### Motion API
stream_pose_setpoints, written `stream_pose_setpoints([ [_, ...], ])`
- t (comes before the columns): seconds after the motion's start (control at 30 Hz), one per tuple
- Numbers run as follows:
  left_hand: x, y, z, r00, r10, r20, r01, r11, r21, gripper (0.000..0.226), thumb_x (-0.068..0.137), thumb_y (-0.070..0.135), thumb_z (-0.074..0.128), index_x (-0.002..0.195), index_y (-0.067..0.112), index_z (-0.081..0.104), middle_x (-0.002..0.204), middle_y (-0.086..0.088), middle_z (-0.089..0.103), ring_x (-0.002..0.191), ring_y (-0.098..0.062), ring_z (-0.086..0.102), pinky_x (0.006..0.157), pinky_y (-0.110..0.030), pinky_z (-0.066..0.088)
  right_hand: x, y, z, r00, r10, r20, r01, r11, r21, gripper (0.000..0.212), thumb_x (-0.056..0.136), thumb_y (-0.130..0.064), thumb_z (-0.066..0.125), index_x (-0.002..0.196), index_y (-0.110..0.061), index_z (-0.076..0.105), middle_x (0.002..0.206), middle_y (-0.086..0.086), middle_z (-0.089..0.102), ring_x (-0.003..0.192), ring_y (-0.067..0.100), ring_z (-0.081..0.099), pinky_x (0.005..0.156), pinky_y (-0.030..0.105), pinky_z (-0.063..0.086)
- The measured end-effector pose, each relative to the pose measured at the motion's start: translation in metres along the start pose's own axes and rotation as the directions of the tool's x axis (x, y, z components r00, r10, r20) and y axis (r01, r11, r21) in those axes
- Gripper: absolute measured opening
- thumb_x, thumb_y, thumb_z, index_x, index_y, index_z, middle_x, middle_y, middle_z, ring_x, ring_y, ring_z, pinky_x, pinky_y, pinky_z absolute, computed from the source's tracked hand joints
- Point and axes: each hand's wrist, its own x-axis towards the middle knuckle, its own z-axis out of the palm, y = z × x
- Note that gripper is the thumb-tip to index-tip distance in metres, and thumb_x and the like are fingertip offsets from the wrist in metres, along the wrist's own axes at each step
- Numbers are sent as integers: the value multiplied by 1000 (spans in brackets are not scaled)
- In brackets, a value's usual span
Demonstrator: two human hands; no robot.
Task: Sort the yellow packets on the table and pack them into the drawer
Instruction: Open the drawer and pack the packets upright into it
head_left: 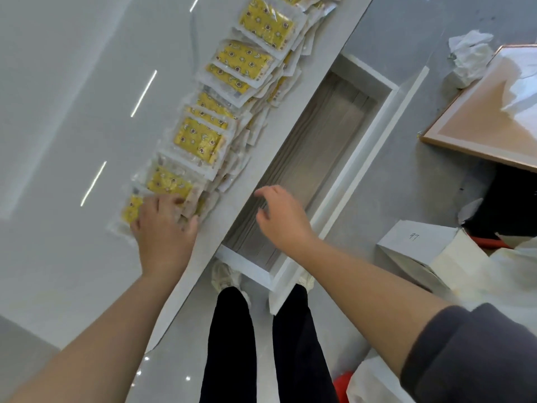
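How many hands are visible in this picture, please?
2. The left hand presses on the nearest yellow packets on the table; the right hand hovers above the open drawer, holding nothing.

Dk grey sleeve (pixel 470 353) on R arm (pixel 363 286), L forearm (pixel 101 330) bare, blk trousers (pixel 232 344), off-white sneakers (pixel 223 276)

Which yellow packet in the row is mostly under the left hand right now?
The yellow printed plastic packet at the row's near end, closest to the person: the left hand lies over most of it. The others lie farther along the row.
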Motion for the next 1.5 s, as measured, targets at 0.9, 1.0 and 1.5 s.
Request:
stream_pose_setpoints([
  [0.9, 81, -114, -23, 954, -212, 211, 266, 924, -274, 9, 91, 26, 62, 85, 20, 59, 85, 6, 61, 84, -17, 56, 78, -28, 36, 42, -139, 85, 998, -51, -29, 51, 999, 0, 25, 94, -14, 50, 116, -20, 60, 109, -7, 61, 94, 11, 55, 82, 36, 52],
  [1.0, 76, -108, -32, 964, -124, 237, 233, 825, -515, 7, 93, 18, 59, 89, 13, 56, 78, 5, 61, 74, -9, 58, 65, -18, 44, 46, -147, 81, 1000, -20, -11, 20, 1000, 20, 33, 95, -19, 52, 128, -21, 53, 117, -6, 62, 96, 14, 59, 83, 38, 53],
  [1.5, 123, -78, -7, 955, -181, 235, 263, 885, -385, 14, 92, 29, 58, 104, 24, 65, 106, 1, 59, 91, -15, 56, 90, -37, 49, 67, -135, 53, 991, -91, -101, 56, 949, -312, 24, 100, -22, 46, 77, -15, 46, 79, -2, 46, 81, 23, 47, 69, 36, 39],
])
